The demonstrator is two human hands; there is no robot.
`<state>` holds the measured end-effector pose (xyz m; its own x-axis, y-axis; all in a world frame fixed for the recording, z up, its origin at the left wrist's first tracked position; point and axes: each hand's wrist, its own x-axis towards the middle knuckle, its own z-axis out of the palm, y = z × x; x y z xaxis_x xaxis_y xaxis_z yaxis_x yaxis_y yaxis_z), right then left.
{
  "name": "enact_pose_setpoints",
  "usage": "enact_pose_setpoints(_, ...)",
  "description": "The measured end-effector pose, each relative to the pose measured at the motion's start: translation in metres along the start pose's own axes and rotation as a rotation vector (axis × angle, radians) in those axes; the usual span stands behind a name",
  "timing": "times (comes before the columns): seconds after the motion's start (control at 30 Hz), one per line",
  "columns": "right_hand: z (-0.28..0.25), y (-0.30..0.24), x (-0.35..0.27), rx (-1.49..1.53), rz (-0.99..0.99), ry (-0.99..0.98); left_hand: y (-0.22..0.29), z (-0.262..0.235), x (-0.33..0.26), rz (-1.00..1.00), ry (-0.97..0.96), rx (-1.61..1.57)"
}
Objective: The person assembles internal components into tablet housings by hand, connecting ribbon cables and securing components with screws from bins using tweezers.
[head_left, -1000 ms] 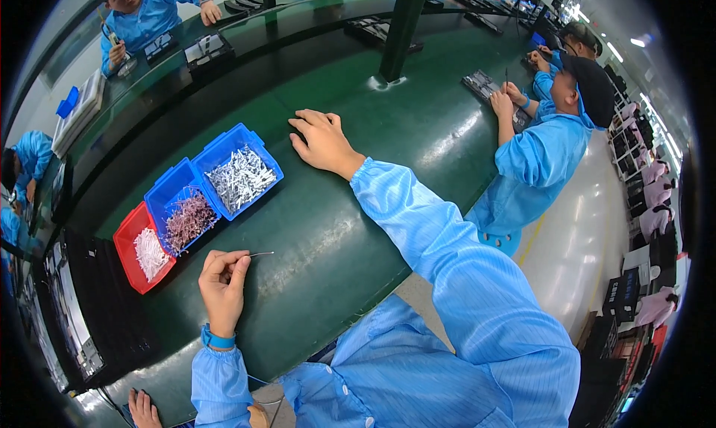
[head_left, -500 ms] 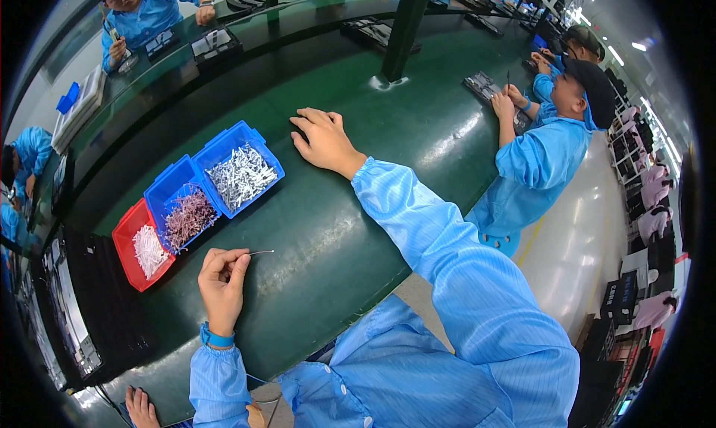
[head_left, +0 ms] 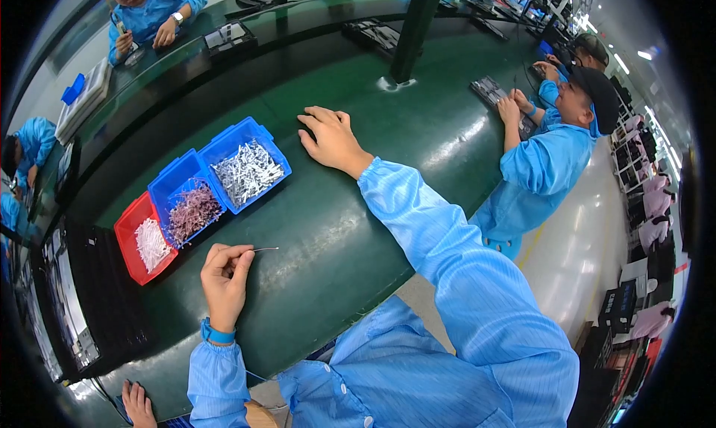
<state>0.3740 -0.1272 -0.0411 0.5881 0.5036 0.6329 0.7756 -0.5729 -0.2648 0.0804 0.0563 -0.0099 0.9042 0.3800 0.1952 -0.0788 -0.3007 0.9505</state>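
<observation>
My left hand [head_left: 226, 285] is closed in a pinch on a thin wire-like piece [head_left: 266, 249], which sticks out to the right with a small pale tip. My right hand [head_left: 334, 141] lies on the green tabletop [head_left: 321, 241] with its fingers spread, holding nothing, just right of the bins. A blue bin [head_left: 282, 176] nearest that hand contains many small white and grey pieces. The middle blue bin [head_left: 160, 189] has a tangle of thin pinkish-brown pieces. In the red bin [head_left: 128, 241], closest to my left hand's side, are short white pieces.
A black conveyor belt [head_left: 186, 92] runs along the far side, with device trays [head_left: 371, 34] on it. A dark green post [head_left: 415, 36] rises beyond my right hand. Co-workers [head_left: 548, 167] in blue sit at right and opposite. Another person's hand [head_left: 137, 404] rests at lower left.
The whole view has shifted slightly. My hands keep the same pose, the left still pinching the wire-like piece. The co-worker opposite has lowered the free hand toward the work.
</observation>
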Motion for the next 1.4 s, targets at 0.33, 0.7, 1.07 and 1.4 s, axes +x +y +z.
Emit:
enact_pose_setpoints(0.33, -0.009, -0.002, 0.029, 0.060, 0.053, -0.089, 0.001, -0.003, 0.000, -0.002, 0.044, 0.022)
enact_pose_setpoints(0.7, 0.029, 0.170, 0.110, 0.789, 0.888, 0.633, 0.002, 0.002, -0.001, -0.036, 0.089, 0.040)
enact_pose_setpoints(1.07, 0.018, 0.208, 0.141, 1.516, 1.158, 0.684, 0.005, 0.011, 0.005, -0.028, 0.115, 0.133)
enact_pose_setpoints(1.4, 0.000, 0.035, 0.073, 1.388, 1.025, 0.318, -0.009, 0.003, 0.004, 0.030, 0.126, 0.024)
